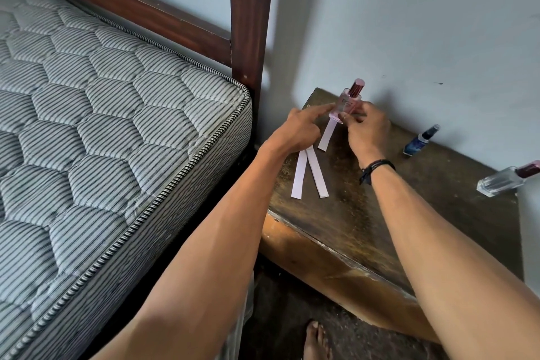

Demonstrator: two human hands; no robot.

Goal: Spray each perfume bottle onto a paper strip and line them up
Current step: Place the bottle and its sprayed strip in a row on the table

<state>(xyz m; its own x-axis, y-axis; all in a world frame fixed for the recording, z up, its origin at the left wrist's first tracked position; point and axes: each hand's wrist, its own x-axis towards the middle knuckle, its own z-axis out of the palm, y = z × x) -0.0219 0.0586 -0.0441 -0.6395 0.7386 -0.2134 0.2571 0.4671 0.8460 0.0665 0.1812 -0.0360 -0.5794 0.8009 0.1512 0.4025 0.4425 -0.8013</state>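
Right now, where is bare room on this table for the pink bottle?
Bare table shows along the front edge, between the crossed strips and the clear bottle, and between the right hand and the blue bottle. Crowded back left: left hand, pink bottle, third strip.

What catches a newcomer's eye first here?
Two hands meet at the far edge of the wooden table: the right hand grips a pink perfume bottle over a paper strip, the left hand touching it with a forefinger. Two more strips fan out nearer; a blue bottle and a clear bottle sit to the right, a striped mattress on the left.
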